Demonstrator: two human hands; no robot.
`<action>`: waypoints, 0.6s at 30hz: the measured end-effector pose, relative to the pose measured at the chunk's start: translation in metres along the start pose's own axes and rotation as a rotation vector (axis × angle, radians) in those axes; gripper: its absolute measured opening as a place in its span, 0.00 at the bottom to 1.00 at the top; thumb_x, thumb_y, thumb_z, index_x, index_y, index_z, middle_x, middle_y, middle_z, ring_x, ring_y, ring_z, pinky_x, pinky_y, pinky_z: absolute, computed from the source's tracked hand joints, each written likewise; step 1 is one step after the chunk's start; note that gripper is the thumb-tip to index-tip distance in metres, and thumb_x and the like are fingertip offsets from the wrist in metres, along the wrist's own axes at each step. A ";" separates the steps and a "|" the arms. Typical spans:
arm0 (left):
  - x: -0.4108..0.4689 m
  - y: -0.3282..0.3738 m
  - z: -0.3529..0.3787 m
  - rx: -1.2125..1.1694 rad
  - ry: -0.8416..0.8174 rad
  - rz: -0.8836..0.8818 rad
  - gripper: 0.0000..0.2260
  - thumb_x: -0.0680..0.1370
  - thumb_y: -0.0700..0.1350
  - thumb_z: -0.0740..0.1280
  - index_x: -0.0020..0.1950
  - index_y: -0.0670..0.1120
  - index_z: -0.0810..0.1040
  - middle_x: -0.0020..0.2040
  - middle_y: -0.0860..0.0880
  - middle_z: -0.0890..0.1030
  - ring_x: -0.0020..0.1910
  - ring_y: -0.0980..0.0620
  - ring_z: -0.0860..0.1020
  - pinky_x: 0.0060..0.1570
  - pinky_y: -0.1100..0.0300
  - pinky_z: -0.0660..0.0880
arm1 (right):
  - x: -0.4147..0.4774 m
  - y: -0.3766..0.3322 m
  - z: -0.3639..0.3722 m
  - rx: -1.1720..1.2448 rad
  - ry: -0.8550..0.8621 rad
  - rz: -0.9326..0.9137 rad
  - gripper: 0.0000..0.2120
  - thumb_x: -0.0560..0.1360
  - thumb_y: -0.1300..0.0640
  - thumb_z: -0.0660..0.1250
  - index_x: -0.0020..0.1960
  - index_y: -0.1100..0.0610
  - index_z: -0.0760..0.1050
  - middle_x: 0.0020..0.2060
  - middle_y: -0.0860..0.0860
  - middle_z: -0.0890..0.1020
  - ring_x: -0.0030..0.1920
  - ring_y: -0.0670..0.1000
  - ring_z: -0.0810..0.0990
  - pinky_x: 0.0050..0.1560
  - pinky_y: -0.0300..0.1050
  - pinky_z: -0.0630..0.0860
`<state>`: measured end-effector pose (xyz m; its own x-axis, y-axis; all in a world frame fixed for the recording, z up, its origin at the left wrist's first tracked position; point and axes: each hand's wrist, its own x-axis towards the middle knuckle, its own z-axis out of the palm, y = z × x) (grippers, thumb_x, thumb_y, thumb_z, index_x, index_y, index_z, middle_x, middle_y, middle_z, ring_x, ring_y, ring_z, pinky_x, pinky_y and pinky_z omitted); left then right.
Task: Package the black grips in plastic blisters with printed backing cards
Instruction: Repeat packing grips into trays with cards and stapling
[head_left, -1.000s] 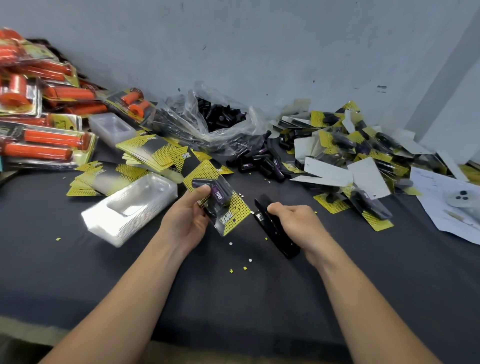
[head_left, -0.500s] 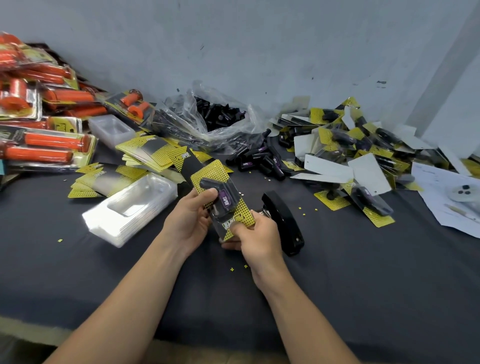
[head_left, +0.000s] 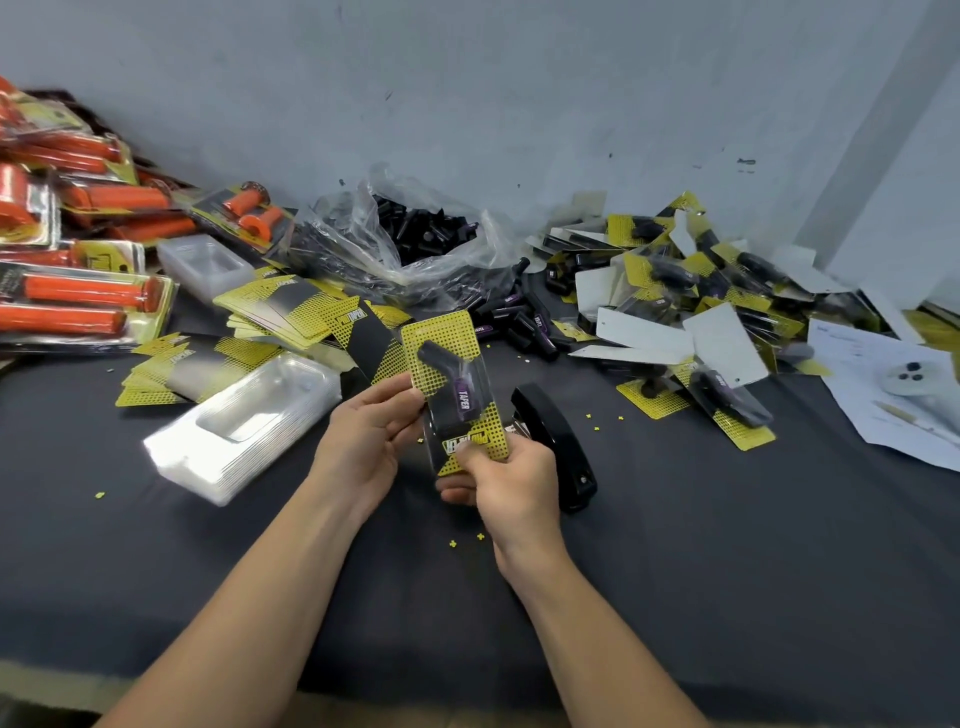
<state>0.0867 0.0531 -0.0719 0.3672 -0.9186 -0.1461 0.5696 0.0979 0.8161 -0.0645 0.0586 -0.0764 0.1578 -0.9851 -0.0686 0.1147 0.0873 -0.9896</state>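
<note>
The right hand (head_left: 511, 480) has left the black stapler (head_left: 558, 447) and now pinches the blister pack's (head_left: 452, 384) lower end. The left hand (head_left: 371, 436) grips its side edge. The pack looks light, slick and bendy, so it is best held by the card margins.

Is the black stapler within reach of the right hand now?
Probably yes: the stapler lies right beside the right hand with nothing between, but that hand must first release the pack.

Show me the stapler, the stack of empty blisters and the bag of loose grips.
stapler (head_left: 563, 441), head view, on its black top arm.
stack of empty blisters (head_left: 249, 415), head view, on the top blister's pocket.
bag of loose grips (head_left: 353, 244), head view, on its clear plastic side.
</note>
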 end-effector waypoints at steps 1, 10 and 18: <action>0.000 0.000 -0.001 0.010 0.028 0.008 0.12 0.77 0.31 0.69 0.60 0.40 0.82 0.46 0.45 0.87 0.41 0.53 0.86 0.38 0.64 0.81 | 0.000 -0.004 -0.002 0.007 -0.043 0.046 0.08 0.80 0.67 0.67 0.43 0.61 0.80 0.32 0.58 0.84 0.29 0.56 0.84 0.27 0.42 0.78; -0.002 0.002 0.009 -0.007 -0.052 -0.044 0.10 0.82 0.42 0.67 0.60 0.41 0.82 0.54 0.44 0.88 0.52 0.50 0.87 0.42 0.63 0.82 | 0.025 -0.080 -0.024 0.618 -0.013 0.179 0.03 0.81 0.68 0.67 0.48 0.68 0.77 0.35 0.61 0.85 0.32 0.53 0.86 0.32 0.42 0.83; -0.006 -0.003 0.012 0.178 0.017 0.038 0.10 0.79 0.34 0.66 0.52 0.41 0.86 0.50 0.37 0.87 0.47 0.44 0.87 0.41 0.59 0.83 | 0.045 -0.073 0.009 0.205 -0.165 0.193 0.05 0.79 0.71 0.66 0.49 0.64 0.79 0.40 0.59 0.85 0.39 0.53 0.86 0.42 0.43 0.85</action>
<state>0.0739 0.0535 -0.0667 0.3991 -0.9089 -0.1210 0.4164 0.0621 0.9070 -0.0573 0.0091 -0.0065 0.3507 -0.9116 -0.2146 0.2599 0.3149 -0.9129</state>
